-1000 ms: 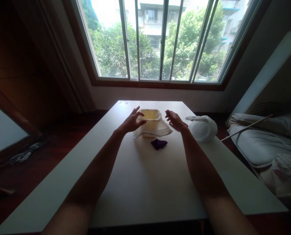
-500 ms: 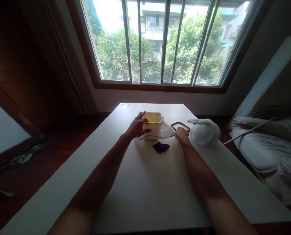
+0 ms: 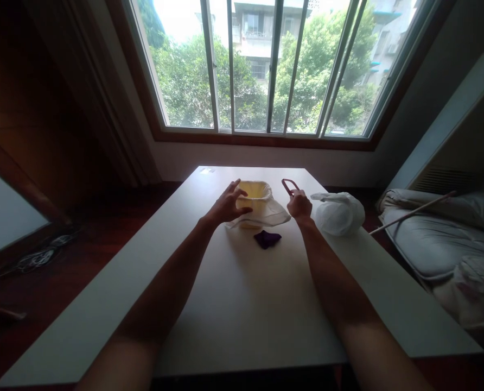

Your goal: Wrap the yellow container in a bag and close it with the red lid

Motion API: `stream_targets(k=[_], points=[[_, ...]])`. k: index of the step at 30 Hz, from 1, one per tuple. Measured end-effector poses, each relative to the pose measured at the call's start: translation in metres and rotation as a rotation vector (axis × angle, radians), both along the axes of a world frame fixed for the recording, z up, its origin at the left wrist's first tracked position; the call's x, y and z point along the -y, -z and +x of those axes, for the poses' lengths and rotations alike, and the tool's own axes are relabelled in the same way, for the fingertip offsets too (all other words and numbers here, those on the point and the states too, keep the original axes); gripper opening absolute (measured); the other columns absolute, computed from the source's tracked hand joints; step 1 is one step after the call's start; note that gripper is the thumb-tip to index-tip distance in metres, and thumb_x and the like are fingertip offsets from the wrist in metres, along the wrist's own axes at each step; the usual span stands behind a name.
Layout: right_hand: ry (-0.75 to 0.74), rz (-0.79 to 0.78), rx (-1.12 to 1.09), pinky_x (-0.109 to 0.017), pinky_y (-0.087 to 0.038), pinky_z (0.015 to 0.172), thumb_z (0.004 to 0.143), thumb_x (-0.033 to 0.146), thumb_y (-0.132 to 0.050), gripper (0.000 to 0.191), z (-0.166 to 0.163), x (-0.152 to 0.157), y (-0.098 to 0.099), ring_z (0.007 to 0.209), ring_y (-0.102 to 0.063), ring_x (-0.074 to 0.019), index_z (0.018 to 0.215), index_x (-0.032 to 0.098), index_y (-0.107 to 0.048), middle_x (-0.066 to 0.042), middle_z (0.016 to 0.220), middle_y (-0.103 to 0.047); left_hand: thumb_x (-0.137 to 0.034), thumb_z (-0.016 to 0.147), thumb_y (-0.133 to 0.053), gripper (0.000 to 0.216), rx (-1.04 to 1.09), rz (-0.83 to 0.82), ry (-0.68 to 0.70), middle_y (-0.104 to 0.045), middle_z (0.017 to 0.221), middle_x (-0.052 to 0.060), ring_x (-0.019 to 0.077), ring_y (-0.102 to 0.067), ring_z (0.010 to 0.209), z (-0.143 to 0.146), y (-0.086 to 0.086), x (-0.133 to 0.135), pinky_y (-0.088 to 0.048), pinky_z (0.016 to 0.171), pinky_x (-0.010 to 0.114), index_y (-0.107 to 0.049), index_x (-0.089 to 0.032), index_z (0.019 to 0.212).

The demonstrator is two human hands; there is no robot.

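A small yellow bin [image 3: 253,191] stands on the white table, with a thin white liner bag [image 3: 266,212] over its rim and hanging down its outside. At the bin's left side is my left hand [image 3: 227,205], its thumb and fingers spread apart. It is close to the liner; whether it touches is hard to tell. My right hand [image 3: 299,205] is closed on a reddish-brown rectangular ring frame [image 3: 287,182], held raised and tilted right of the bin. In front of the bin lies a crumpled dark purple cloth [image 3: 267,239].
A white plastic bag [image 3: 339,214], knotted and bulging, sits right of my right hand on the table [image 3: 242,309]. Beyond the table's right edge are a wrapped mattress-like bundle [image 3: 425,233] and a thin stick [image 3: 413,213]. A window [image 3: 258,70] is ahead.
My right hand has lifted the reddish-brown ring frame, tilting it from lying flat to upright. My left hand stays by the bin. The view has shifted slightly.
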State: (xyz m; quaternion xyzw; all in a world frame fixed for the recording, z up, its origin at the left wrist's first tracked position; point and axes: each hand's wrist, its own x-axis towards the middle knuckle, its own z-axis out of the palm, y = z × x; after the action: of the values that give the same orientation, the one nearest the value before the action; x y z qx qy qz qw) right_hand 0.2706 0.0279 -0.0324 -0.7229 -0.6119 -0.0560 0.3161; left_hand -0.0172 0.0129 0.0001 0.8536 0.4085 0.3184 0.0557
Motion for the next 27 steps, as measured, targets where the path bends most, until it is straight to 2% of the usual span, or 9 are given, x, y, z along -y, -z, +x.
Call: stream_targets(k=[5, 8, 10, 13, 16, 20, 23, 27], points=[[-0.128, 0.156, -0.143, -0.035, -0.047, 0.096, 0.098, 0.019, -0.039, 0.042, -0.007, 0.010, -0.030, 0.112, -0.060, -0.0255, 0.136, 0.016, -0.055, -0.016, 0.129, -0.058, -0.062, 0.076, -0.073, 0.067, 0.027, -0.039, 0.006, -0.024, 0.164, 0.020, 0.0366, -0.019, 0.154, -0.001, -0.003, 0.002, -0.027, 0.122, 0.057, -0.062, -0.017, 0.125], [-0.258, 0.259, -0.275, -0.035, -0.047, 0.096, 0.096, 0.019, -0.039, 0.042, -0.011, 0.015, -0.048, 0.110, -0.058, -0.0238, 0.135, 0.015, -0.056, -0.015, 0.123, -0.060, -0.065, 0.076, -0.072, 0.075, 0.065, -0.041, 0.011, -0.026, 0.163, 0.021, 0.0366, -0.026, 0.152, -0.001, -0.004, 0.003, -0.032, 0.120, 0.055, -0.059, -0.017, 0.132], [-0.353, 0.321, -0.404, -0.034, -0.050, 0.089, 0.095, 0.022, -0.041, 0.041, -0.016, 0.017, -0.057, 0.102, -0.058, -0.0217, 0.132, 0.016, -0.058, -0.013, 0.117, -0.062, -0.066, 0.080, -0.067, 0.074, 0.116, -0.024, -0.004, -0.032, 0.161, 0.019, 0.0357, -0.034, 0.148, 0.000, -0.006, 0.004, -0.036, 0.118, 0.055, -0.057, -0.018, 0.135], [-0.524, 0.365, -0.684, -0.027, -0.049, 0.069, 0.092, 0.029, -0.049, 0.037, -0.027, 0.021, -0.067, 0.080, -0.057, -0.0153, 0.127, 0.019, -0.061, -0.006, 0.103, -0.062, -0.064, 0.085, -0.063, 0.070, 0.202, 0.029, -0.035, -0.042, 0.156, 0.017, 0.0336, -0.042, 0.144, 0.002, -0.009, 0.006, -0.039, 0.116, 0.053, -0.055, -0.020, 0.139], [-0.728, 0.310, -1.020, -0.020, -0.038, 0.052, 0.087, 0.032, -0.060, 0.035, -0.039, 0.028, -0.073, 0.058, -0.043, -0.0077, 0.120, 0.023, -0.063, 0.001, 0.086, -0.055, -0.060, 0.086, -0.064, 0.073, 0.244, 0.086, -0.029, -0.048, 0.153, 0.016, 0.0317, -0.046, 0.141, 0.004, -0.011, 0.008, -0.039, 0.116, 0.051, -0.048, -0.020, 0.145], [-0.886, 0.149, -1.339, -0.018, -0.030, 0.044, 0.082, 0.028, -0.066, 0.030, -0.051, 0.039, -0.079, 0.050, -0.030, -0.0048, 0.112, 0.023, -0.064, 0.005, 0.078, -0.050, -0.056, 0.085, -0.068, 0.079, 0.276, 0.114, -0.004, -0.050, 0.152, 0.015, 0.0311, -0.050, 0.138, 0.003, -0.013, 0.009, -0.042, 0.115, 0.048, -0.042, -0.021, 0.150], [-0.900, 0.048, -1.439, -0.018, -0.032, 0.044, 0.082, 0.025, -0.065, 0.027, -0.055, 0.045, -0.082, 0.050, -0.030, -0.0054, 0.109, 0.022, -0.064, 0.005, 0.078, -0.052, -0.052, 0.085, -0.069, 0.074, 0.283, 0.129, -0.007, -0.055, 0.147, 0.014, 0.0302, -0.056, 0.133, 0.003, -0.014, 0.009, -0.046, 0.112, 0.046, -0.045, -0.021, 0.148], [-0.912, -0.034, -1.446, -0.019, -0.035, 0.046, 0.085, 0.026, -0.064, 0.022, -0.056, 0.046, -0.081, 0.051, -0.033, -0.0069, 0.107, 0.022, -0.065, 0.004, 0.078, -0.054, -0.046, 0.090, -0.065, 0.056, 0.296, 0.178, -0.023, -0.063, 0.138, 0.011, 0.0271, -0.059, 0.128, 0.002, -0.014, 0.008, -0.047, 0.111, 0.045, -0.055, -0.020, 0.138]])
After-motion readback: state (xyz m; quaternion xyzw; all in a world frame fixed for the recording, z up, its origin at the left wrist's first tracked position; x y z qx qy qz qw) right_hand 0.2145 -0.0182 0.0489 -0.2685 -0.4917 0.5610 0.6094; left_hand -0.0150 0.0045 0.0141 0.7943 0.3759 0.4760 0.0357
